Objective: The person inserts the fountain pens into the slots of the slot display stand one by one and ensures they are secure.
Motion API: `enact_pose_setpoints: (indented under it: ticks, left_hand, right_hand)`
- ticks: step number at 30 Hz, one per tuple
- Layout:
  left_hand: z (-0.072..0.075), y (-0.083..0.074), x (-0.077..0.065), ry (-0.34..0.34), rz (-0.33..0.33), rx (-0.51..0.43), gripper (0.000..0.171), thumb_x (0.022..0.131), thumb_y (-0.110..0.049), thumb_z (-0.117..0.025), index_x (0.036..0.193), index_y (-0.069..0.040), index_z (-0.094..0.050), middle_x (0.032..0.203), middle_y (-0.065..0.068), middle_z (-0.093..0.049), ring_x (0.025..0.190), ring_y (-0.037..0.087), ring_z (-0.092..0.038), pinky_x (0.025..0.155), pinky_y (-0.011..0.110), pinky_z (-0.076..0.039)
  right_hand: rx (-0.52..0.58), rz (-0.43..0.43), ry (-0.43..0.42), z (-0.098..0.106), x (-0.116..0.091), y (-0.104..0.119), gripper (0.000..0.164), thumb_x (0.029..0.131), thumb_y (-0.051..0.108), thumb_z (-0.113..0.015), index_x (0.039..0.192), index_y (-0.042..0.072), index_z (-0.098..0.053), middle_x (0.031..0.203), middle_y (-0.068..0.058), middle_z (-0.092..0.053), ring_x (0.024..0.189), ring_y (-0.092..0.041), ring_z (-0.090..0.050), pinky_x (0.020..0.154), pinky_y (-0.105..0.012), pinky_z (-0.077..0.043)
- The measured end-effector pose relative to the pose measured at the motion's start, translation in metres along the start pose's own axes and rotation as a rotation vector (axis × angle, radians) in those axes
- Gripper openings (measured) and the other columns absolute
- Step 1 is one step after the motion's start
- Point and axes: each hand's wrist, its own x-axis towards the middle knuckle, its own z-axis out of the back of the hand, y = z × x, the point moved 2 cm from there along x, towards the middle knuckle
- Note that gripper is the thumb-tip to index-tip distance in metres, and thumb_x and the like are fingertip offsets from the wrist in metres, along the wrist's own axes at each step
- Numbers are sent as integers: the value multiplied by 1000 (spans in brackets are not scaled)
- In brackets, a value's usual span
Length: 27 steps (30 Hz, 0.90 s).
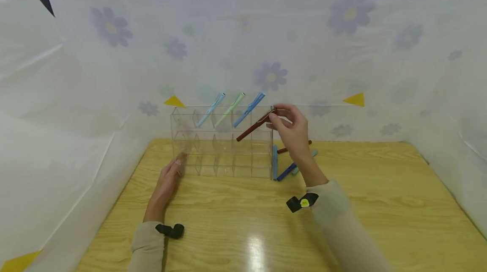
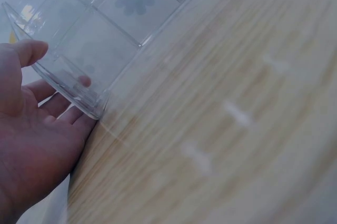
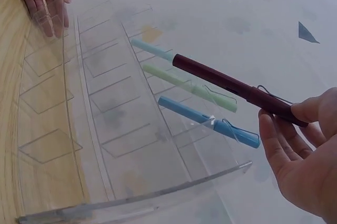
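My right hand (image 1: 294, 132) pinches a dark red pen (image 1: 250, 131) near its clip end, between thumb and fingers. The pen slants down to the left before the top right of a clear plastic pen rack (image 1: 224, 164). Leaning in the rack's upper row are a light blue pen (image 1: 210, 110), a light green pen (image 1: 230, 110) and a blue pen (image 1: 248, 110). At the rack's lower left corner, my left hand (image 2: 39, 139) holds the side panel, thumb on one side and fingers on the other. Some of those fingers show through the plastic.
Several more pens lie on the wooden table (image 1: 228, 212) right of the rack: a blue one (image 1: 275, 162), a dark blue one (image 1: 286, 171), a brownish red one (image 1: 283, 150) and a greenish one (image 1: 314, 153). A flower-patterned white sheet (image 1: 228, 31) hangs behind.
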Motion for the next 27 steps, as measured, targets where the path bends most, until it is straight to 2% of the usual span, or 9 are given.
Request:
enact_pose_setpoints:
  ticks: [8,14,19,22,27]
  left_hand:
    - [0,-1,-2,4,8,-8,62,114,-39,-36,162,-2,-25,169,11,-21,156,23,-10,125,43,-12]
    - [1,0,-1,-3,13,-5,61,114,-39,-36,162,-4,-27,169,9,-23,156,21,-11,125,42,-12]
    - [3,0,-2,0,9,-12,61,114,-39,-35,162,-3,-26,169,9,-22,156,22,-10,125,47,-9]
    - [3,-1,-3,0,3,-12,61,114,-38,-35,162,-2,-25,169,11,-21,156,24,-9,125,48,-9]
    - [2,-2,-5,-3,-1,1,62,114,-38,-35,162,-1,-24,169,13,-21,156,26,-9,125,41,-13]
  right_hand:
    - [20,24,2,-30,12,-4,31,100,-1,-65,128,-9,-56,117,-26,-65,93,-24,-73,83,-40,-61]
    - [10,56,4,-48,22,-9,30,99,-3,-65,126,-13,-56,115,-28,-65,97,-45,-67,82,-42,-61]
    - [11,36,12,-64,27,-18,30,98,-9,-63,125,-17,-55,115,-32,-63,99,-55,-63,84,-51,-59]
    - [2,32,20,-75,27,-22,29,97,-10,-63,124,-17,-55,114,-33,-63,97,-54,-64,84,-56,-57]
    - [-30,51,38,-89,26,-29,26,98,-5,-66,122,-13,-60,112,-28,-66,92,-45,-69,81,-53,-59]
